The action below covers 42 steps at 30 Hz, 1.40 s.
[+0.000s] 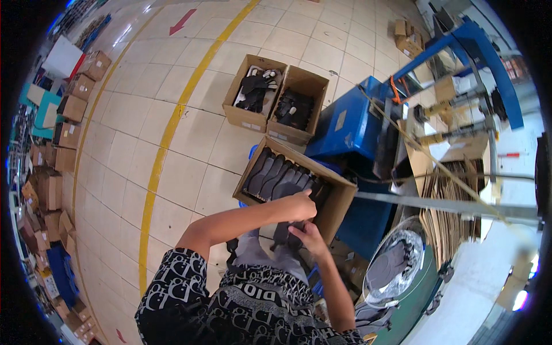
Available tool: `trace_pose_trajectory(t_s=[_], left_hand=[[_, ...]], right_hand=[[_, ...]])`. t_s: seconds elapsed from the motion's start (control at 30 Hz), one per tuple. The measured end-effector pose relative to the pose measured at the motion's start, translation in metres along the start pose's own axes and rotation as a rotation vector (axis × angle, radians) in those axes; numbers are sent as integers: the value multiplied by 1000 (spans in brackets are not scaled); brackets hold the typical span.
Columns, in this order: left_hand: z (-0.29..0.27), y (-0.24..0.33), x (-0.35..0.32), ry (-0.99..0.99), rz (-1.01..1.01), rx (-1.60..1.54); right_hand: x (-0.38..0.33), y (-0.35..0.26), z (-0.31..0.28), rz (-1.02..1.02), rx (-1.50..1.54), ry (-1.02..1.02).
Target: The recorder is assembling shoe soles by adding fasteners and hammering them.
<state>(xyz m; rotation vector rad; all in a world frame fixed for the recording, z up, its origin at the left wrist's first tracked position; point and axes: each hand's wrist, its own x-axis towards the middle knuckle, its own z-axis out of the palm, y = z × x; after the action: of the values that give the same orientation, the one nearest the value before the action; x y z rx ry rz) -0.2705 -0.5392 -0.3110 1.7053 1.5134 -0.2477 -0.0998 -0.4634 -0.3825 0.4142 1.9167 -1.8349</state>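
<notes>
In the head view, an open brown cardboard box (336, 198) sits in front of the person, filled with a row of dark, flat, sole-shaped pieces (275, 173) standing on edge. The left hand (300, 205) closes its grip on a piece at the box's near end. The right hand (309, 234), just below, pinches another dark piece (282, 236). Beyond stand two more open cardboard boxes (275, 98) of dark parts on the tiled floor (172, 75); a blue metal machine (351, 123) crowds the right side.

Matt brown cardboard box (336, 204) – dark, matt rubbery insoles (275, 175) inside; floor tiles (190, 172) glossy – blue machine (351, 123) painted metal.
</notes>
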Motion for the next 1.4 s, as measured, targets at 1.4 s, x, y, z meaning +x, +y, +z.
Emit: trace_pose_trajectory(t_s=[1.4], left_hand=[[-5, 39, 167, 567, -33, -1402]], right_hand=[[-283, -47, -242, -286, 572, 1047]])
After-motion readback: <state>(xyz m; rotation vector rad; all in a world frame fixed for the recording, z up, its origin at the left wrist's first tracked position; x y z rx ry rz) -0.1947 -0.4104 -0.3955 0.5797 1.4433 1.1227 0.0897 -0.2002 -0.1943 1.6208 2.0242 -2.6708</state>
